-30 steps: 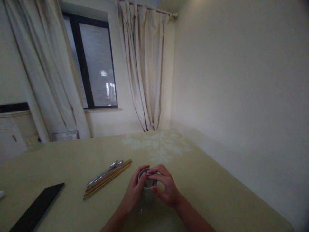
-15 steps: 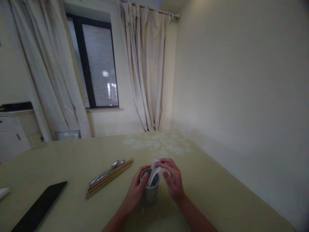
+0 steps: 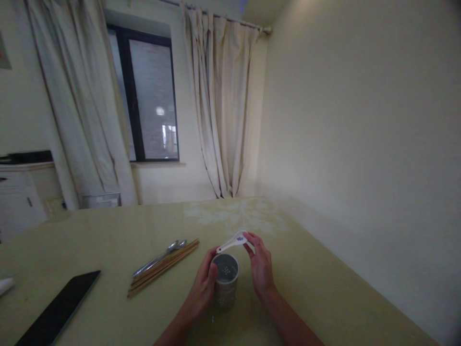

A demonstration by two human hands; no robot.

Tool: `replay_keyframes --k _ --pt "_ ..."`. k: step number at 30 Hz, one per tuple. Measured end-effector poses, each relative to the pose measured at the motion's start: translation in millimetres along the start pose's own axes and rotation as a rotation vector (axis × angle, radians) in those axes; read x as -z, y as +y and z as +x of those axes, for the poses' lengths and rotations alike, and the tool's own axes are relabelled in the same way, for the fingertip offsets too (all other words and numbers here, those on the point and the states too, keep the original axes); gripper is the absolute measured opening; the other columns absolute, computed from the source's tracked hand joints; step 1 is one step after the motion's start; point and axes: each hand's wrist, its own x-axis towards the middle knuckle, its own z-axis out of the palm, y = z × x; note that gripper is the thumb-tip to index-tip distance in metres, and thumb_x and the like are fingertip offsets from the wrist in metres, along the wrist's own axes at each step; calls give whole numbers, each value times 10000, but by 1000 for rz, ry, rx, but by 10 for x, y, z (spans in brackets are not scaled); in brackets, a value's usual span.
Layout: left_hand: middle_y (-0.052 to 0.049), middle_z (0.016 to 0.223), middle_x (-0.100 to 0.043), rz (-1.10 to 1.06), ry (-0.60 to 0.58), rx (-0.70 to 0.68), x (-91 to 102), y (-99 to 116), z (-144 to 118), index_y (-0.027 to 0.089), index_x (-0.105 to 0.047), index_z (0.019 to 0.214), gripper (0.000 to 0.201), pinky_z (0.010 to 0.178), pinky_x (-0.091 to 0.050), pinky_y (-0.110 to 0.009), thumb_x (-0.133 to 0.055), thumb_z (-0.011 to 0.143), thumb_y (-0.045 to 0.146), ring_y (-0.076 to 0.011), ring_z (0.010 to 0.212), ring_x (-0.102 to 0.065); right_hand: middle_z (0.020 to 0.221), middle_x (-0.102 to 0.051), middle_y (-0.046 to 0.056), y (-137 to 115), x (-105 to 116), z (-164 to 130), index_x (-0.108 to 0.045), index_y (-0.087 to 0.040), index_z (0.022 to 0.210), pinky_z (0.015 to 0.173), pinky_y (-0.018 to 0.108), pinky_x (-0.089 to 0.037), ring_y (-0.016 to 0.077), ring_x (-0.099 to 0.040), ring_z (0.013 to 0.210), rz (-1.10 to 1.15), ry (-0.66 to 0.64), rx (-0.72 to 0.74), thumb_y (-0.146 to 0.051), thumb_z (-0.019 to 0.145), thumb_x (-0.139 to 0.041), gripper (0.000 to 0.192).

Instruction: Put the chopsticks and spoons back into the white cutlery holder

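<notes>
My left hand (image 3: 202, 284) is wrapped round the left side of a grey utensil holder (image 3: 226, 290), which stands upright with small holes in its bottom. Between the fingertips of my right hand (image 3: 261, 264) is the bowl end of a white soup spoon (image 3: 233, 241) with a blue mark. The spoon is above the holder's far rim, and its handle points left, close to my left fingertips. To the left of my hands lie a bundle of wooden chopsticks (image 3: 163, 269) and several metal spoons (image 3: 158, 258), side by side.
A black tablet-like slab (image 3: 59, 310) lies at the front left of the table (image 3: 118, 240). Part of a white object (image 3: 5, 286) shows at the left edge. A wall (image 3: 360, 168) runs along the table's right side.
The white soup spoon has come up out of the holder in my right hand and turned nearly level. My left hand stays on the holder.
</notes>
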Motion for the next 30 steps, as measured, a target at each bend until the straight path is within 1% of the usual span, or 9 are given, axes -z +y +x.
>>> replay_keyframes --k 6,9,13,16,18,20,23,26,30 --pt "-120 1284 -769 -208 71 107 -10 -57 82 211 -722 1234 735 1122 -497 -511 -506 903 830 -338 1234 -685 1339 -669 95 -24 -20 -29 -839 -275 1140 1117 486 -541 293 -646 1286 -10 -113 -5 -590 1015 -597 417" --pt "-128 1243 -792 -258 127 131 13 -41 125 181 -748 1197 688 1099 -515 -500 -601 885 777 -337 1223 -700 1394 -616 84 -67 -59 -83 -813 -301 1212 1172 489 -501 292 -607 1343 -40 -197 -15 -582 1025 -591 404" --pt "-139 1150 -820 -210 212 154 52 -26 165 171 -776 1138 634 1001 -579 -463 -779 787 699 -331 1118 -756 1462 -548 83 -104 -110 -146 -779 -319 1285 1192 483 -484 301 -577 1383 -70 -292 -32 -619 1032 -558 451" --pt "-137 1054 -831 -103 305 102 151 -21 238 160 -788 1056 662 909 -613 -436 -799 728 734 -318 1008 -781 1514 -533 98 -114 -120 -176 -738 -315 1350 1180 485 -492 309 -554 1414 -139 -375 -32 -646 1034 -530 502" --pt "-121 1013 -832 -44 364 63 326 -1 322 165 -782 1032 657 890 -617 -425 -778 729 748 -299 963 -782 1566 -517 107 -116 -114 -194 -693 -315 1407 1182 494 -484 312 -520 1451 -194 -438 -26 -675 1036 -488 555" --pt "-95 995 -830 4 432 40 620 33 418 185 -763 1010 623 911 -614 -426 -754 738 746 -281 949 -779 1590 -514 113 -115 -108 -211 -658 -313 1443 1209 517 -446 314 -488 1481 -244 -478 -17 -722 1027 -441 623" --pt "-63 937 -812 173 588 40 1215 75 530 202 -711 1062 521 892 -609 -405 -651 823 662 -260 941 -771 1580 -537 116 -114 -110 -238 -644 -305 1453 1265 545 -352 317 -464 1498 -310 -485 -11 -774 1005 -406 691" --pt "-63 928 -801 522 721 85 1769 66 558 205 -673 1080 374 823 -590 -360 -485 898 472 -251 941 -762 1577 -545 109 -118 -127 -260 -647 -301 1443 1292 533 -296 311 -448 1509 -331 -479 -20 -773 1008 -396 689" --pt "-84 864 -796 731 736 219 2148 8 503 213 -691 981 277 761 -527 -376 -460 899 342 -302 912 -740 1570 -548 105 -115 -137 -271 -656 -303 1424 1289 524 -296 312 -449 1504 -314 -493 -36 -771 1007 -405 675"
